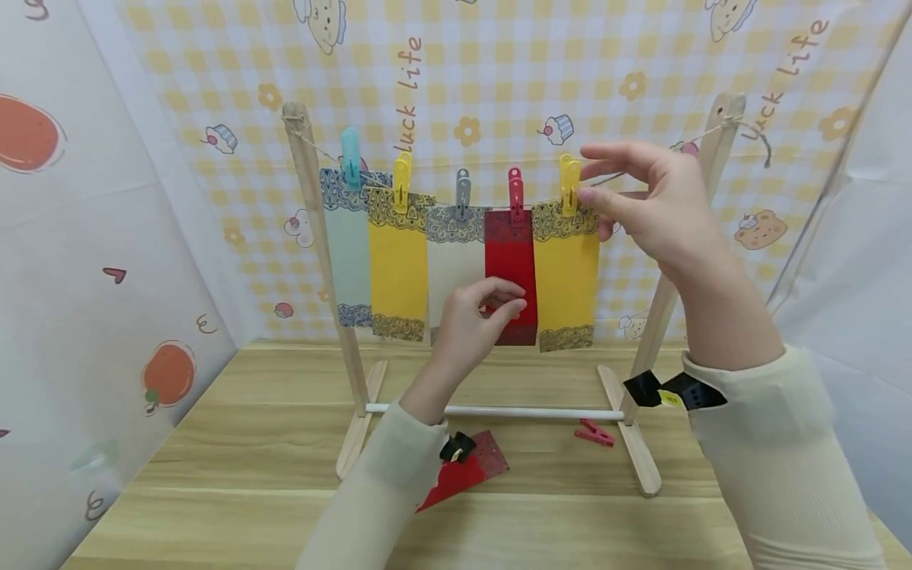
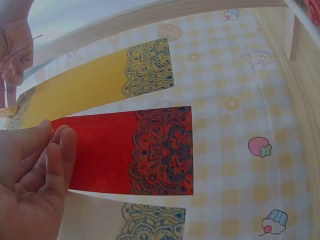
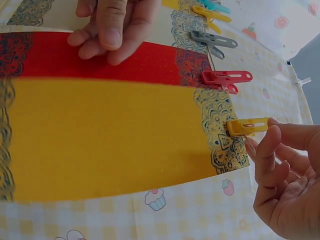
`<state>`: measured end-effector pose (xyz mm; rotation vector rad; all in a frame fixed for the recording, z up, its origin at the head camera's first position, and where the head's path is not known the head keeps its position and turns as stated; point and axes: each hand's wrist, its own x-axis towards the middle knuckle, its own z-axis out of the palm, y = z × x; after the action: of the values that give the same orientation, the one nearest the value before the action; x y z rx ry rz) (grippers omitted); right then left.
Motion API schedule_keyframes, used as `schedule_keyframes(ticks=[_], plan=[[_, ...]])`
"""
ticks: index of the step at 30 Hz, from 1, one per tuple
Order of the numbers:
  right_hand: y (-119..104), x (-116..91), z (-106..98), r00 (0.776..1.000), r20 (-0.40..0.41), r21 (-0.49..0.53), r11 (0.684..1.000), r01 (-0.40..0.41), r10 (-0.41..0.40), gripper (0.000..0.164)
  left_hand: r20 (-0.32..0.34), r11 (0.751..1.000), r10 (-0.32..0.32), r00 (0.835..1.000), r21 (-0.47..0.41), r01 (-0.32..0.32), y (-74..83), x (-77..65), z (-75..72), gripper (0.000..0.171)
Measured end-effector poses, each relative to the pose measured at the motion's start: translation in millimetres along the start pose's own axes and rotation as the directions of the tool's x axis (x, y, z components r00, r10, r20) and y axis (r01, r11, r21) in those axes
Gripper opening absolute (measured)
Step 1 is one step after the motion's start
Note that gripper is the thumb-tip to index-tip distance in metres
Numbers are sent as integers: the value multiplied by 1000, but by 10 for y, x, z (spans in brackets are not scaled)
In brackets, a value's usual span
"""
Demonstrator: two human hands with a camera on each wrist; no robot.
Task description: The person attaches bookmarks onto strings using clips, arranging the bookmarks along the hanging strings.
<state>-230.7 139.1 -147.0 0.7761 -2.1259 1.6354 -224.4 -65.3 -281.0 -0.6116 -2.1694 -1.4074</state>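
My right hand [image 1: 659,202] is beside the yellow clothespin [image 1: 569,184] at the right end of the string, thumb and forefinger apart. In the right wrist view, a fingertip is at the end of this clothespin [image 3: 248,126]; whether it touches is unclear. The clip holds a yellow card [image 1: 566,281] with a lace-patterned border. My left hand [image 1: 473,324] hovers loosely before the red card [image 1: 510,261], holding nothing, fingers gently bent. A red clothespin [image 1: 516,198] fastens that card. Further left hang a pale card [image 1: 452,261], another yellow card [image 1: 397,273] and a pale green card [image 1: 347,257].
Wooden posts [image 1: 317,198] carry the string, joined low down by a white rod [image 1: 499,412]. Loose on the table [image 1: 235,475] lie a red clothespin [image 1: 594,433] and a red card [image 1: 463,473], partly hidden by the left sleeve. A checked cloth [image 1: 499,95] hangs behind.
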Motion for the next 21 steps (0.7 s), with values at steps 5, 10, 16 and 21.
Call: schedule_keyframes(ticks=[5,10,16,21], plan=[[28,-81,-26,999,13,120,992,27,-29,34,19,999,-34,999,20,33,-30,-82,-37,12],[59,-176,-56,996,44,196,978,66,-76,33,51,999,-37,998,39,35,-42,-186,-80,12],[113,-324,-96,994,69,102,992,75,-83,36,110,995,-42,993,97,31,-44,-360,-162,14],[219,-440,-134,992,91,-131,986,104,-92,38,153,988,-57,987,150,34,-53,-490,-260,17]])
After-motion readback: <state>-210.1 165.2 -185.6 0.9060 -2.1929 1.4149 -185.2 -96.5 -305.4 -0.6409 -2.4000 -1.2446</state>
